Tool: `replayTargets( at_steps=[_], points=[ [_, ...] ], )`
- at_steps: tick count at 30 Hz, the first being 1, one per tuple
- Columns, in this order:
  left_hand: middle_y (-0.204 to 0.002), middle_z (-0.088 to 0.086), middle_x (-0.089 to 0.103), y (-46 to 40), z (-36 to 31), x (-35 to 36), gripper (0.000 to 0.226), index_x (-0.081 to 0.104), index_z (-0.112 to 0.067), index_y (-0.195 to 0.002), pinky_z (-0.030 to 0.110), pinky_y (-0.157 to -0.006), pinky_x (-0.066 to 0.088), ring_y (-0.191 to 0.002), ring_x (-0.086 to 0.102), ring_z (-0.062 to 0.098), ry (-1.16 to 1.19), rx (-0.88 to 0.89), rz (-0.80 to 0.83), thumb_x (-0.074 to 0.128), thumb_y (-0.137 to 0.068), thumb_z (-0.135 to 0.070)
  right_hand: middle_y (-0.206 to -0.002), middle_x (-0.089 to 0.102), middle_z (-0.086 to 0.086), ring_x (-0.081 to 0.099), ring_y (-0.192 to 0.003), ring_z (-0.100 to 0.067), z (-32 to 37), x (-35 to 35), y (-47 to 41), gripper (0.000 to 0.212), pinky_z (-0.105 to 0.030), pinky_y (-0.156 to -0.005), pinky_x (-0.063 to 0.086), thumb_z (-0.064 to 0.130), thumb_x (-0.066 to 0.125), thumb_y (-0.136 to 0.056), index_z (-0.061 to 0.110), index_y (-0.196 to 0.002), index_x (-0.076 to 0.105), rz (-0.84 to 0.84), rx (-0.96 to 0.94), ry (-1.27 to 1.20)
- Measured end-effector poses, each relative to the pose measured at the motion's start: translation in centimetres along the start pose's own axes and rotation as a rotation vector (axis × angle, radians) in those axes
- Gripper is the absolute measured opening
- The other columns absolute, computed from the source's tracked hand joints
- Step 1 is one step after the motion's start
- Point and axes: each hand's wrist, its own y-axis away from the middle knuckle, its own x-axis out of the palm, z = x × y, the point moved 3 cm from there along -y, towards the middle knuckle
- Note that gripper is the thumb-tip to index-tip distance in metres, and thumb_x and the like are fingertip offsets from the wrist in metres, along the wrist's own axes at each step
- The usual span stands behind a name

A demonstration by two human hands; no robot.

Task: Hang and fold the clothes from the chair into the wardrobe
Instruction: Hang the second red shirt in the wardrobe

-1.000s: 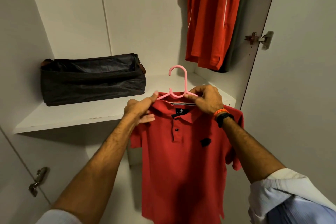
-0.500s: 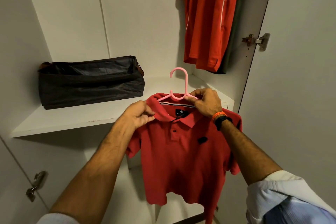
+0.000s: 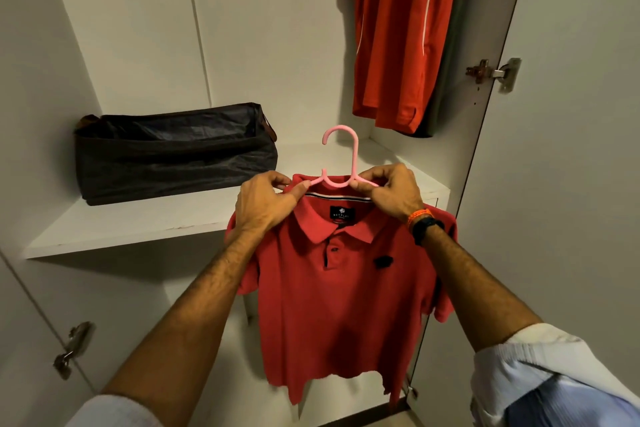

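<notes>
A red polo shirt hangs in front of me on a pink plastic hanger, whose hook stands upright above the collar. My left hand pinches the left side of the collar and hanger arm. My right hand pinches the right hanger arm at the collar. The shirt's front faces me with its collar folded down. The chair is out of sight.
The open wardrobe has a white shelf with a dark fabric bag on it. An orange-red shirt hangs at the upper right over a darker garment. The wardrobe door stands open at the right, with a hinge.
My left hand moved up from the shirt's shoulder to the collar beside the hanger. The shirt now hangs straighter and the collar lies flatter.
</notes>
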Motion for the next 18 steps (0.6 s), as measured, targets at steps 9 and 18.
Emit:
replayTargets(
  at_steps=[9,18],
  points=[
    [-0.098,0.004,0.075,-0.8,-3.0,-0.5,0.026,0.079,-0.028,-0.098,0.035,-0.083,0.053,-0.098,0.066,0.03,-0.209,0.067,0.048,0.066,-0.078,-0.04,-0.103,0.063,0.016,0.063,-0.094,-0.009,1.3,1.3,-0.1,0.012,-0.038,-0.089,0.054,0.039,0.083,-0.075,0.038,-0.071,0.072,0.109,-0.148,0.045],
    [-0.083,0.0,0.072,-2.7,0.0,-0.3,0.024,0.076,-0.025,-0.082,0.034,-0.083,0.051,-0.08,0.063,0.016,-0.127,0.047,0.525,0.077,-0.079,-0.049,-0.104,0.06,0.017,0.062,-0.1,-0.011,0.7,0.6,-0.5,0.01,-0.03,-0.077,0.051,0.033,0.082,-0.078,0.026,-0.081,0.077,0.064,-0.139,-0.003]
  ],
)
